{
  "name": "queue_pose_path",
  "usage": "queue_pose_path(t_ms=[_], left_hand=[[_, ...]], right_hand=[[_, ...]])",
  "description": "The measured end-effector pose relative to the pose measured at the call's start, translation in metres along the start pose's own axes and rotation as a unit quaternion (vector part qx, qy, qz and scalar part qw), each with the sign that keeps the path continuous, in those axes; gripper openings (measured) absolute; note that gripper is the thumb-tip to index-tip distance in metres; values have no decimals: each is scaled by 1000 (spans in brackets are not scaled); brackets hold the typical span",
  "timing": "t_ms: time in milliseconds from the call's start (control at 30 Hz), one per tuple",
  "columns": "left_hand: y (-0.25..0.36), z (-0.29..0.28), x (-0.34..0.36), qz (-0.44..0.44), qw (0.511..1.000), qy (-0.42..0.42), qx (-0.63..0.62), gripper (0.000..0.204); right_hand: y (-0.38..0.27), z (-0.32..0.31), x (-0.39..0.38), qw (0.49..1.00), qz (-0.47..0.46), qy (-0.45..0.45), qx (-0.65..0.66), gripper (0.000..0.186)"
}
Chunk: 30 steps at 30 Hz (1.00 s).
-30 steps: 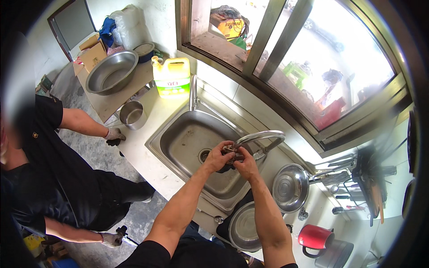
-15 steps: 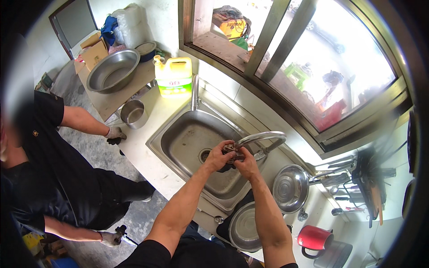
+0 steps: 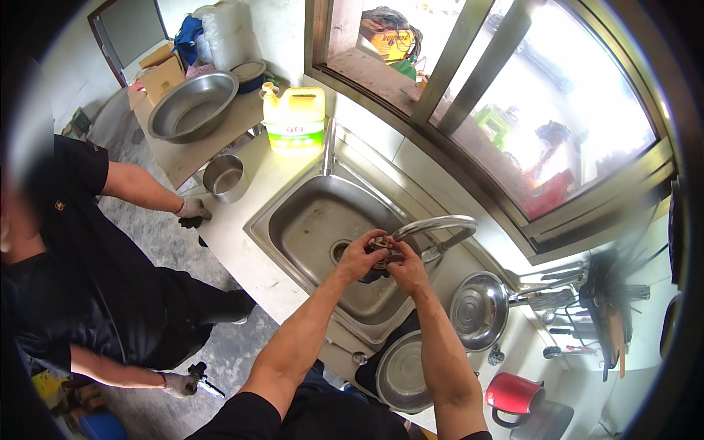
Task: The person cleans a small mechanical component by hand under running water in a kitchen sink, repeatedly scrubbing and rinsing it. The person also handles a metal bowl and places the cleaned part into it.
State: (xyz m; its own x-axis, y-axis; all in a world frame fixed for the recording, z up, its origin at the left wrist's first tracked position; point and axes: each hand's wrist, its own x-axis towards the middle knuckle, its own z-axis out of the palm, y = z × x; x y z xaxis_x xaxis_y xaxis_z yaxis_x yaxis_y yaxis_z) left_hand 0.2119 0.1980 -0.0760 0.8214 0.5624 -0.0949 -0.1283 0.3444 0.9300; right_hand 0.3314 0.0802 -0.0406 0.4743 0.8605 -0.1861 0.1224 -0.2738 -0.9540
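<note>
Over the steel sink [image 3: 301,220], both my hands are closed around a small dark brown and black object [image 3: 379,248]. Its kind is hard to tell, since my fingers cover much of it. My left hand [image 3: 359,258] grips it from the left, and my right hand [image 3: 408,268] from the right. Just beside the object is the outlet end of a curved chrome faucet [image 3: 440,221]. Behind my left hand, the round drain [image 3: 339,251] shows in part.
A yellow jug [image 3: 295,117] and steel pot [image 3: 225,178] stand left of the sink. Steel pans [image 3: 478,311], a round lid-like piece [image 3: 403,372] and a red kettle [image 3: 515,394] lie right. A gloved co-worker [image 3: 110,271] at left holds a knife-like tool [image 3: 207,383].
The whole view has shifted slightly rightward. My hands keep their hold on the dark object at nearly the same place over the sink. The co-worker's lower hand has risen slightly.
</note>
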Motion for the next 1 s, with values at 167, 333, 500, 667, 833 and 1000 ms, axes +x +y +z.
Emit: queue_pose_path(t_ms=[167,333,500,667,833,1000], left_hand=[[-13,-12,-6,-8,998,-6,-55,52],[-35,-28,-6,-29,997,11,-72,53],[-35,-38,-15,-67,962,-72,-254,43],[-39,-45,-22,-62,948,-81,-302,41],[-41,-46,-24,-78,947,-70,-304,42],[-39,-45,-23,-60,950,-70,-299,42]], right_hand=[[5,9,-5,992,-56,13,-108,60],[-16,14,-9,993,-45,1,-107,61],[-21,12,-7,997,-8,-23,-71,61],[-25,14,-5,989,-45,-59,-128,61],[-37,12,0,969,-99,-64,-217,55],[-48,15,2,946,-142,-62,-285,51]])
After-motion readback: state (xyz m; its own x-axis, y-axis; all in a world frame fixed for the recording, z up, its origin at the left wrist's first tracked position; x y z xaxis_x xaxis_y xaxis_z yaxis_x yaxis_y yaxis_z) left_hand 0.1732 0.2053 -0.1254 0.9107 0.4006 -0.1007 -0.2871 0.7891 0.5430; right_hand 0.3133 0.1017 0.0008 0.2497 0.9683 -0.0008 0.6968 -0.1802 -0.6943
